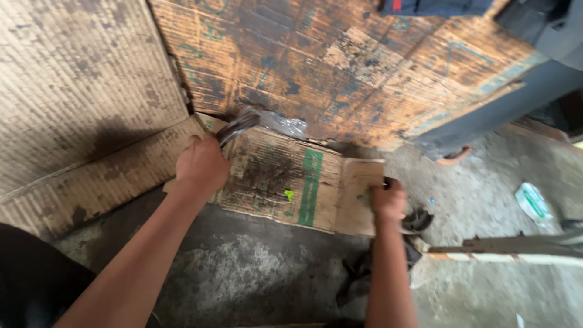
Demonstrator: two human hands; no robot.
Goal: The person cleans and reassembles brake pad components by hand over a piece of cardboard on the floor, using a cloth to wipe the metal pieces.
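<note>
Seen from above, two bare hands hold a small, dirty piece of flattened cardboard [285, 182] that lies on a grey concrete floor [255, 273]. The cardboard piece is brown, stained black in the middle, with a green stripe down it. The left hand [202, 164] grips its upper left corner, fingers curled shut around the edge. The right hand [388, 200] clamps its right edge, fingers closed over the flap there. Just above the cardboard piece, touching its top edge, lies a crumpled clear plastic wrapper [273, 123]. Beyond that, larger stained cardboard sheets [340, 67] cover the floor, and another big sheet [73, 91] spreads to the left of the cardboard piece. To its right, near the right hand, are dark rags [419, 220], a pale metal bar [510, 249] and, farther off, a white and green packet [532, 202].
</note>
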